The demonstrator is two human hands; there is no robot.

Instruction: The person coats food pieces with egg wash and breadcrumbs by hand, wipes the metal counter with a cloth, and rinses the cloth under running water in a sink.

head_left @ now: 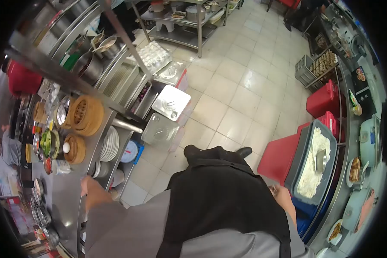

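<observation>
My left hand is at the edge of the steel counter, close to a stack of white plates on the shelf beneath. Its fingers are too hidden to read. My right hand hangs beside my black apron with its fingers curled in; what they hold, if anything, is hidden. Near it are a red lid and a grey tub of white, crumbly food with a metal scoop in it.
Bamboo steamers and small bowls stand on the left counter. Lidded steel containers and a blue scale sit low on the left. Red bins and a crate line the right. Tiled floor runs ahead between them.
</observation>
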